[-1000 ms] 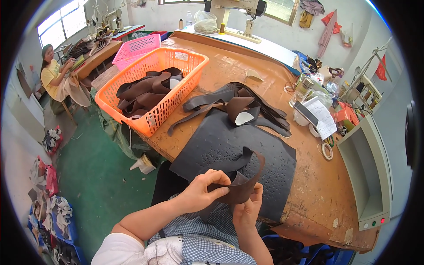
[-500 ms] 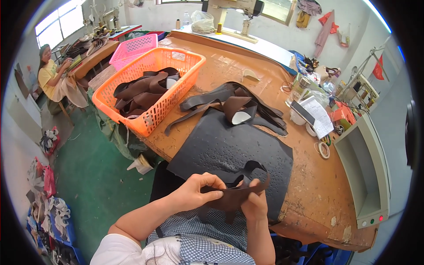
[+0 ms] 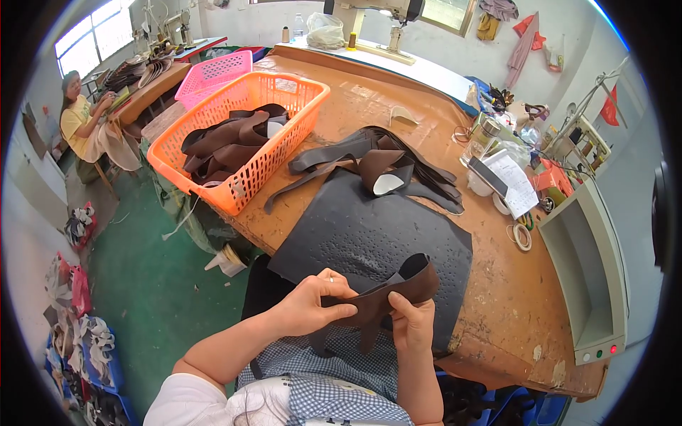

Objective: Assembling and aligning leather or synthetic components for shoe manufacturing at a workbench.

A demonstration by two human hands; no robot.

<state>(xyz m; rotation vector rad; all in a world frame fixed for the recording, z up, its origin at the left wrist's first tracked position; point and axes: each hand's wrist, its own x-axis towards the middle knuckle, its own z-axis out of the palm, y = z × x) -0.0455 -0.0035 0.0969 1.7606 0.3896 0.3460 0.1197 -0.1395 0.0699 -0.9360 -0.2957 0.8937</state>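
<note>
A dark brown leather piece [image 3: 419, 283], bent into a loop at its right end with narrow ends hanging down, is held just above my lap. My left hand [image 3: 316, 304] pinches its left part between thumb and fingers. At the piece's lower right, my right hand [image 3: 413, 325] grips it with the thumb in front and the other fingers partly hidden behind. Beyond my hands lies a pitted black mat [image 3: 355, 227] on the table. A pile of brown and black leather strips [image 3: 380, 167] rests over the mat's far edge.
An orange basket [image 3: 241, 174] of brown leather pieces stands at the table's left edge, with a pink basket [image 3: 213, 73] behind it. At right are a phone [image 3: 488, 176], papers [image 3: 515, 184], tape rolls [image 3: 522, 238] and a grey light box [image 3: 590, 277]. A person [image 3: 85, 124] sits far left.
The leather piece's looped end has opened and shifted right. My right hand's thumb now presses on its front face. My left hand keeps its pinch in nearly the same place.
</note>
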